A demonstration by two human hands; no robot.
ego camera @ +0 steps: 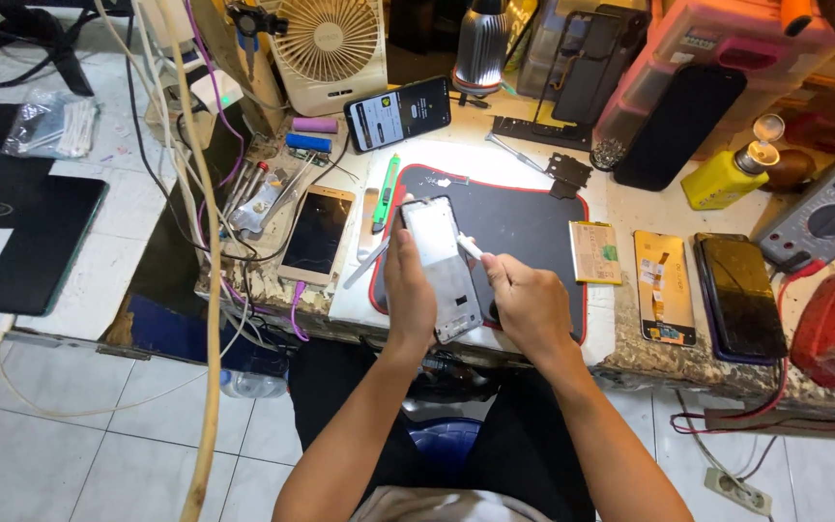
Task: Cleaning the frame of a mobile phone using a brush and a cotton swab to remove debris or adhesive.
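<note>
Your two hands work on an opened phone frame above the black mat on the desk.

Your left hand (pixel 408 290) wraps its fingers around the grey phone frame (pixel 444 266), gripping it along its left edge and holding it tilted over the red-edged black mat (pixel 524 227). Your right hand (pixel 526 302), at 3 o'clock of the frame, pinches a thin white tool (pixel 469 247) whose tip meets the frame's right edge. At 9 o'clock of the frame lies a gold-rimmed phone (pixel 316 232), face up; a green-handled cutter (pixel 386 191) lies at 11 o'clock. A lit phone (pixel 399 113) sits at 12 o'clock, before the small white fan (pixel 329 48). At 3 o'clock, past the mat, lie a flat battery (pixel 594 252), a loose display panel (pixel 664 287) and a dark phone (pixel 738 295).
</note>
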